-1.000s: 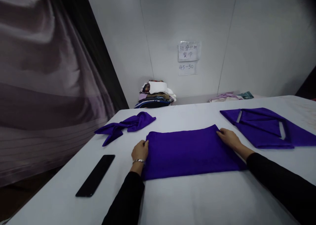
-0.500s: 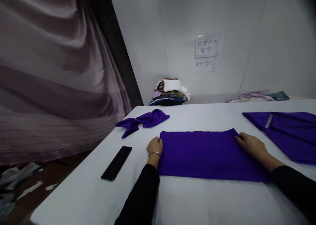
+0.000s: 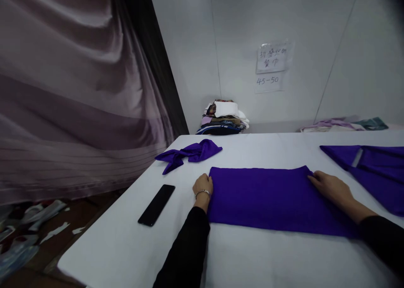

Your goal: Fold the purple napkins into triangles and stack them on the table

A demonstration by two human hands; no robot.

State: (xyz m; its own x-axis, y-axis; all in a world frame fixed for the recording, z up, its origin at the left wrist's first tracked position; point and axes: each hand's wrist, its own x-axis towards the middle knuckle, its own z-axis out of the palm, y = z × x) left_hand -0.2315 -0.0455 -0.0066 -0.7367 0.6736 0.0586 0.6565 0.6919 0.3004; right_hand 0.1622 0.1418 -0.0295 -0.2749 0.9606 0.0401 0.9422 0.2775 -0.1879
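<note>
A purple cloth [image 3: 261, 199], folded into a long rectangle, lies in front of me on the white table [image 3: 246, 258]. My left hand [image 3: 203, 190] is closed on its left edge near the far corner. At the far right corner, my right hand [image 3: 330, 189] pinches the fabric between thumb and fingers, and that corner is slightly raised. My right forearm hides part of the cloth's right end. A bracelet circles my left wrist.
A black phone [image 3: 157, 205] lies left of my left hand. Behind it is a twisted purple cloth [image 3: 192, 152]. Another purple cloth [image 3: 378, 170] spreads at the right. Stacked folded clothes [image 3: 224, 118] stand beyond the far edge. A curtain [image 3: 78, 90] hangs at left.
The whole scene has shifted slightly right in view as the camera turned. Both hands keep the same grip on the folded cloth, which looks unchanged.
</note>
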